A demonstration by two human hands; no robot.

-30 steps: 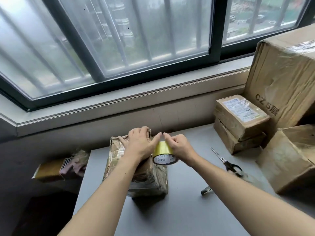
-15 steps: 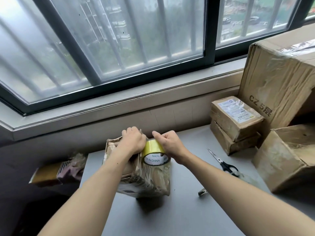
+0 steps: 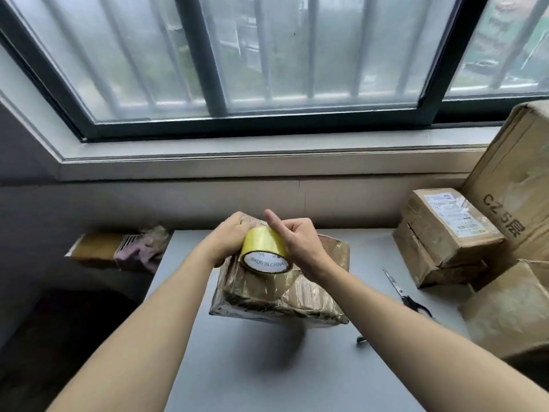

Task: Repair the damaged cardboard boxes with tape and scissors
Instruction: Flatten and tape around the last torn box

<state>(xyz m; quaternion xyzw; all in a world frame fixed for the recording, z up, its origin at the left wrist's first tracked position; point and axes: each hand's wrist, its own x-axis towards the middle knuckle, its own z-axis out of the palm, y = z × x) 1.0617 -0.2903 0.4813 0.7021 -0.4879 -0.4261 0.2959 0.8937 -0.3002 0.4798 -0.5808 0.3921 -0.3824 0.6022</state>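
1. a crumpled cardboard box (image 3: 282, 289), wrapped in clear film, is tipped up on the grey bench (image 3: 267, 382), its near edge raised above a dark shadow.
2. the left hand (image 3: 230, 240) grips the box's far upper corner, fingers curled over the edge.
3. the right hand (image 3: 297, 242) holds a yellow tape roll (image 3: 264, 252) against the top of the box; its fingers curl around the roll and the thumb sticks up. the roll's white core reads "made in china".
4. black-handled scissors (image 3: 405, 294) lie on the bench to the right of the box, apart from it, partly behind the right forearm.
5. two small boxes (image 3: 445, 236) are stacked at the right, the top one bearing a shipping label; a large box marked "cz 5" (image 3: 517, 197) stands behind them and another box (image 3: 511, 304) sits nearer.
6. a window with bars (image 3: 267, 55) runs along the back wall.
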